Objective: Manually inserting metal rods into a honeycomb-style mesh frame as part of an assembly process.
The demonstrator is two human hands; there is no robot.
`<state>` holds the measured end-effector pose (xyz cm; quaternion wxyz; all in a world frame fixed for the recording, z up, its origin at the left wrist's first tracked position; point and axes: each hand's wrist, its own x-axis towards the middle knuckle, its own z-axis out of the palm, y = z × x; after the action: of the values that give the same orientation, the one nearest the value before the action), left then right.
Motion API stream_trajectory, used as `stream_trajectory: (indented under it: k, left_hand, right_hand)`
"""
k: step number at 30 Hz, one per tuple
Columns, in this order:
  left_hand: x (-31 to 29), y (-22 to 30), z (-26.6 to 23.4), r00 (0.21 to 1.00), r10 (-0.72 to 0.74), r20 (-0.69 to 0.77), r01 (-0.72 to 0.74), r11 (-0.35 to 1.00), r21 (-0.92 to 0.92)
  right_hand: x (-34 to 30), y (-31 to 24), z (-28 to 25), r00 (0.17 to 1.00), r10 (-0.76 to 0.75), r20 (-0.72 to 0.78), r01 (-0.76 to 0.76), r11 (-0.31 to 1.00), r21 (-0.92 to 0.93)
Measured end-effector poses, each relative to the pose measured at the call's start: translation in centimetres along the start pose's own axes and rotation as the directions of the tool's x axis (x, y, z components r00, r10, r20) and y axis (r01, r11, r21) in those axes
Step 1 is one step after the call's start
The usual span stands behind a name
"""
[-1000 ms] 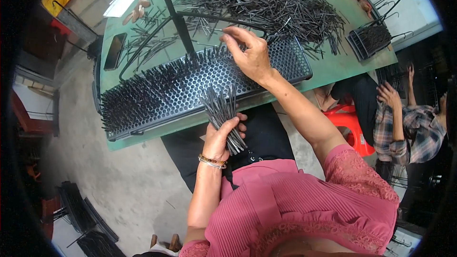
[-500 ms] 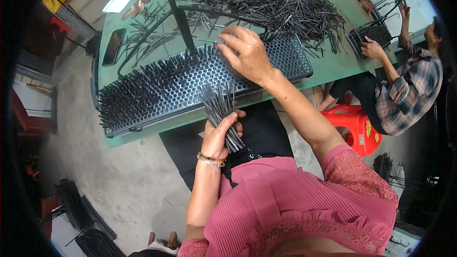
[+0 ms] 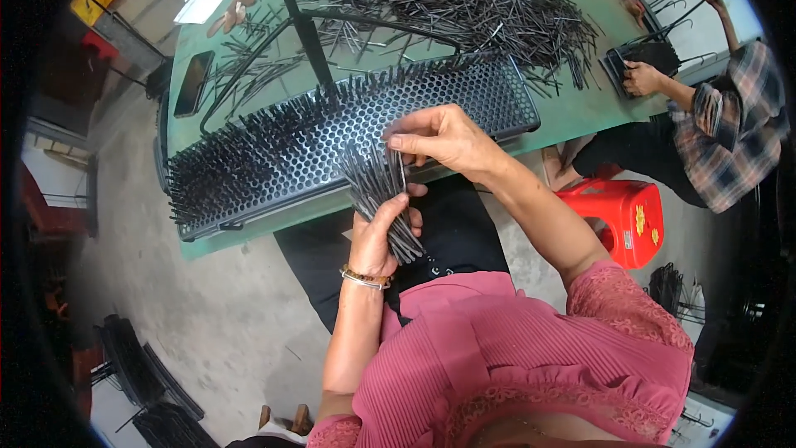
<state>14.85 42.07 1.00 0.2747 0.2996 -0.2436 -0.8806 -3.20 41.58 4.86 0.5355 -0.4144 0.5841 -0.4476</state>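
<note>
My left hand (image 3: pixel 381 236) is wrapped round a bundle of thin black sticks (image 3: pixel 369 176), held at a tilt just off the table's near edge. At the bundle's upper end, thumb and forefinger of my right hand (image 3: pixel 454 148) close in a pinch on the tip of one stick. Beyond both hands lies a long black perforated panel (image 3: pixel 491 104), its surface full of round holes. Dense rows of upright black sticks (image 3: pixel 224 174) fill its left part and run along the far edge. Bare holes show in the middle and at the right.
A large heap of loose black sticks (image 3: pixel 464 0) covers the far side of the green table (image 3: pixel 572 120). A black post (image 3: pixel 303 29) rises behind the panel. A phone (image 3: pixel 194 83) lies at left. To the right, a co-worker (image 3: pixel 730 124) works near a red stool (image 3: pixel 626 211).
My right hand has come back from above the panel toward me, down to the bundle's top. My left hand stays nearly in place. The co-worker has leaned to the right.
</note>
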Motion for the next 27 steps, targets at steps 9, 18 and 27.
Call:
stream_trajectory:
  k: [9,18,27]
  left_hand:
    - [0.9,-0.4,-0.7,0.994,-0.037,-0.106,0.032,0.998,-0.050]
    - [0.5,-0.6,-0.8,0.993,0.004,-0.118,-0.009,0.999,-0.042]
    - [0.9,-0.4,-0.7,0.987,-0.028,-0.158,0.034,0.999,0.032]
  right_hand:
    - [1.9,-1.5,-1.7,0.884,-0.408,-0.227,0.408,0.912,-0.046]
    - [5.0,-2.5,-3.2,0.920,-0.342,-0.193,0.364,0.926,0.096]
    - [2.1,-1.4,-1.5,0.994,-0.111,0.004,0.111,0.994,-0.005]
